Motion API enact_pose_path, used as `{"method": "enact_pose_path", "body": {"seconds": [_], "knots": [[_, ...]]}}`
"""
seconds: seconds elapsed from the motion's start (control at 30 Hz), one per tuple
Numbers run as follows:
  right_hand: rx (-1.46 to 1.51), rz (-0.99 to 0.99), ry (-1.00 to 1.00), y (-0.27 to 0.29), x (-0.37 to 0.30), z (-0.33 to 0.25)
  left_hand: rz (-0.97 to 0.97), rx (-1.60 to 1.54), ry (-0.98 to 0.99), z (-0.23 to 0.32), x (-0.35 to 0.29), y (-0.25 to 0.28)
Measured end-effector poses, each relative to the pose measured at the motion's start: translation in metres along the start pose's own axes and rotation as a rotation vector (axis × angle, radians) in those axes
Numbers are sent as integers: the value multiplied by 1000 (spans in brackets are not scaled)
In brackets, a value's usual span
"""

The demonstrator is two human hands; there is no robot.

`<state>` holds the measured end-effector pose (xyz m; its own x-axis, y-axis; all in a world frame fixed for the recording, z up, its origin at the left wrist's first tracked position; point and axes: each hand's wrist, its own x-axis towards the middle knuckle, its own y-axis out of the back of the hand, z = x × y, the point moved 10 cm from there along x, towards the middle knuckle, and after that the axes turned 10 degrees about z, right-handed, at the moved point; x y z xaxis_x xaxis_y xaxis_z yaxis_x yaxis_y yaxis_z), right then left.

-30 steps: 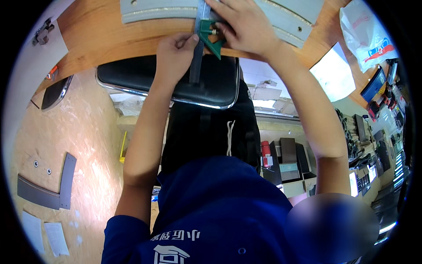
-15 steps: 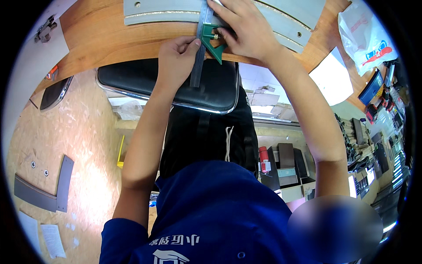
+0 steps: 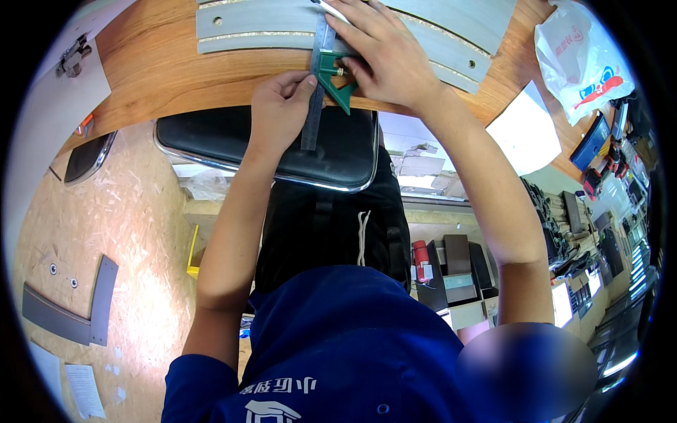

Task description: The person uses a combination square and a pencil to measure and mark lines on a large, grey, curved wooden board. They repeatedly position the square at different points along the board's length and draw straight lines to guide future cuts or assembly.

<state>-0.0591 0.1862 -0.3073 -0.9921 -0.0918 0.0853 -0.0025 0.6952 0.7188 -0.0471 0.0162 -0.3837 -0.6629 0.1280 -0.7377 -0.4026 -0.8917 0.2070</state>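
At the table's near edge, a combination square has a steel ruler blade [image 3: 309, 131] and a green head [image 3: 341, 94]. The blade lies across a grey grooved panel [image 3: 247, 40], its near end hanging over a black stool. My left hand [image 3: 282, 113] is closed, thumb and fingers pinching the blade just left of the head. My right hand [image 3: 396, 67] reaches over the panel with its thumb at the green head. A slim white pen [image 3: 333, 11] with a dark tip sits at its fingers, beside the blade; the fingertips are partly cut off by the upper edge.
The wooden table [image 3: 155, 67] carries a white sheet of paper [image 3: 525, 134] and a plastic bag [image 3: 582, 63] on the right. The black stool [image 3: 211, 137] stands under its edge. Dark curved panels [image 3: 56, 314] lie on the floor at left; a red bottle [image 3: 422, 261] stands near boxes.
The table, panel and square sit slightly lower in the view. Both hands keep their hold on the square, and the pen at my right fingers shows more clearly.
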Motion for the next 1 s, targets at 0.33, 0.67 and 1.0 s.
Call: {"method": "enact_pose_path", "body": {"seconds": [0.33,0.67,1.0], "knots": [[-165,54,28,-7,-6,6,-26,-5,22,-1,2,-1],[-69,38,-13,3,1,-1,-144,-101,1,-3,8,-5],[-49,22,-48,3,3,-1,-151,-127,35,7,12,-12]]}}
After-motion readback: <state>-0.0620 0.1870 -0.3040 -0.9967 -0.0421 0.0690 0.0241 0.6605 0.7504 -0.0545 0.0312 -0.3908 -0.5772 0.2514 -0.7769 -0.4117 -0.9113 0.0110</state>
